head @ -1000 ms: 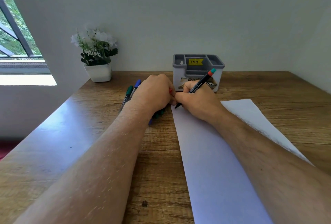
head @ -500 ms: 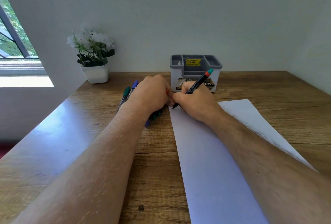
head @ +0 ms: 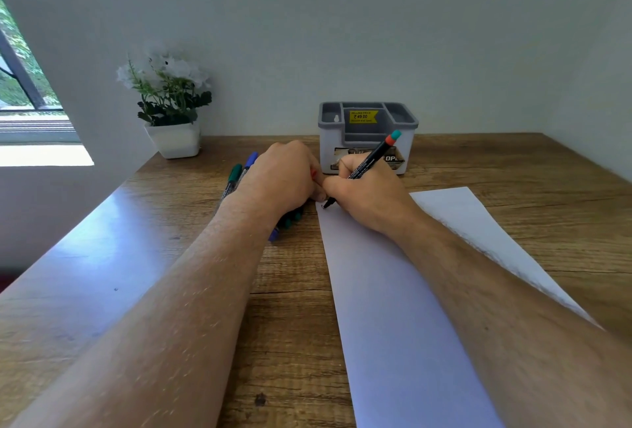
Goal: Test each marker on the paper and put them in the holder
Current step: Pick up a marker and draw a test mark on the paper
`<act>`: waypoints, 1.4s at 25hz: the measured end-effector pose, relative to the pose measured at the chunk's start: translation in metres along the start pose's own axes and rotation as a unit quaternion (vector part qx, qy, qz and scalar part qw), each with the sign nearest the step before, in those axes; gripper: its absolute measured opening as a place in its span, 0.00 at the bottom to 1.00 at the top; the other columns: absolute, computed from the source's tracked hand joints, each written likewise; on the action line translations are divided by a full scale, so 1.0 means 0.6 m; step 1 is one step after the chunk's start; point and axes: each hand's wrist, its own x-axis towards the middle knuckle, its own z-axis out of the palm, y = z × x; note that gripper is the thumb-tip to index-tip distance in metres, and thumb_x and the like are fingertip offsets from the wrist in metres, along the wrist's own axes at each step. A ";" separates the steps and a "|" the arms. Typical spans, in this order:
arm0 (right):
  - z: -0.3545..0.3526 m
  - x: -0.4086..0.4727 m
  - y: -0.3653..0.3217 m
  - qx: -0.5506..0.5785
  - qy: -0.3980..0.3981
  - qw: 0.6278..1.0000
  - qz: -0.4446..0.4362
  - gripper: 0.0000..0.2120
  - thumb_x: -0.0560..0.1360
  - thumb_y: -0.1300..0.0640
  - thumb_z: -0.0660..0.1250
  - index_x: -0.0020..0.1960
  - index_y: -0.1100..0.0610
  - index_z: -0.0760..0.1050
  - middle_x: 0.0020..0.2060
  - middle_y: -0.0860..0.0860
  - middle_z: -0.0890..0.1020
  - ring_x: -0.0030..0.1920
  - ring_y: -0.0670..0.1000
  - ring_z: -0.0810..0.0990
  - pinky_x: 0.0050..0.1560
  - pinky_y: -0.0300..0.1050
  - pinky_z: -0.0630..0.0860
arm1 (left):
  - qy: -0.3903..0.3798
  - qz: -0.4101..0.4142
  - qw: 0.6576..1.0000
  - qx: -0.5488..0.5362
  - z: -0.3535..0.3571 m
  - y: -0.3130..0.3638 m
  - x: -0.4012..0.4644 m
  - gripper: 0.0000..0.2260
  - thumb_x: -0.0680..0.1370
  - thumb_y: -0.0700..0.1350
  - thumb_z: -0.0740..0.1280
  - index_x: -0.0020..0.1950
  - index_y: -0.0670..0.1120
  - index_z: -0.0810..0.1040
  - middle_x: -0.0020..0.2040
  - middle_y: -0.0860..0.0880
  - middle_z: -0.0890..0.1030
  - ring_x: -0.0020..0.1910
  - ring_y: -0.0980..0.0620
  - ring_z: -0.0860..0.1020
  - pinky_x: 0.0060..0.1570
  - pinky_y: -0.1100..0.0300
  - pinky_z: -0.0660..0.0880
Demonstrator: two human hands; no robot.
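Observation:
My right hand (head: 367, 198) grips a black marker (head: 371, 161) with a red-and-teal end, its tip touching the far left corner of the white paper (head: 393, 290). My left hand (head: 284, 178) is closed beside it, with a bit of red, probably the marker's cap, showing between its fingers. It rests over several loose markers; a green one (head: 234, 175) and a blue one (head: 249, 160) poke out beyond it. The grey-and-white holder (head: 367, 130) stands just behind both hands, and no markers show in it.
A white pot of white flowers (head: 171, 113) stands at the back left of the wooden desk (head: 290, 325). A window lies to the far left. Walls close the desk at the back and right.
The marker tip has come down onto the paper's corner. The view has shifted slightly; both hands stay in about the same place.

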 end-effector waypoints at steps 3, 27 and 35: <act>0.003 0.000 0.002 0.003 0.002 1.000 -0.007 0.16 0.68 0.54 0.71 0.27 0.51 0.67 0.22 0.45 0.71 0.25 0.40 0.70 0.27 0.37 0.64 | -0.007 -0.003 1.000 0.011 0.001 0.001 0.000 0.11 0.74 0.49 0.73 0.56 0.50 0.83 0.49 0.51 0.79 0.49 0.52 0.75 0.55 0.55 0.76; -0.043 0.011 -0.001 0.454 0.086 0.883 0.080 0.07 0.69 0.56 0.62 0.43 0.56 0.77 0.32 0.54 0.83 0.24 0.48 0.74 0.24 0.37 0.67 | 0.068 0.025 0.870 -0.488 0.010 -0.014 0.000 0.08 0.82 0.40 0.58 0.49 0.49 0.75 0.40 0.51 0.75 0.36 0.56 0.70 0.39 0.58 0.67; -0.040 0.012 -0.001 0.424 0.086 0.899 0.069 0.03 0.73 0.56 0.64 0.41 0.55 0.74 0.35 0.57 0.85 0.24 0.49 0.75 0.23 0.38 0.68 | 0.049 0.046 0.872 -0.485 0.014 -0.006 -0.007 0.07 0.82 0.40 0.58 0.49 0.48 0.75 0.39 0.52 0.76 0.36 0.55 0.70 0.41 0.57 0.67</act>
